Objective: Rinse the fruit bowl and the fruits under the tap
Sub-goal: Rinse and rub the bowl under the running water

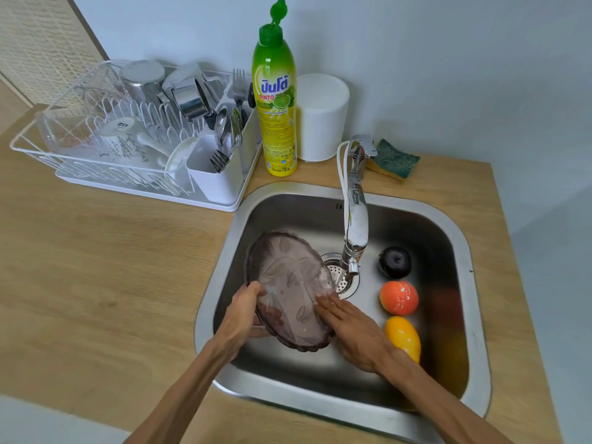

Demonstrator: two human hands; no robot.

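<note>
A purple translucent fruit bowl is tilted on edge inside the steel sink, left of the tap. My left hand grips its lower left rim. My right hand lies flat with fingers spread against the bowl's inner face. Three fruits rest on the sink floor at the right: a dark purple one, an orange-red one and a yellow one partly behind my right wrist. I cannot tell whether water is running.
A green-and-yellow dish soap bottle and a white canister stand behind the sink. A sponge lies right of the tap base. A white dish rack with cutlery and pots sits at the back left on the wooden counter.
</note>
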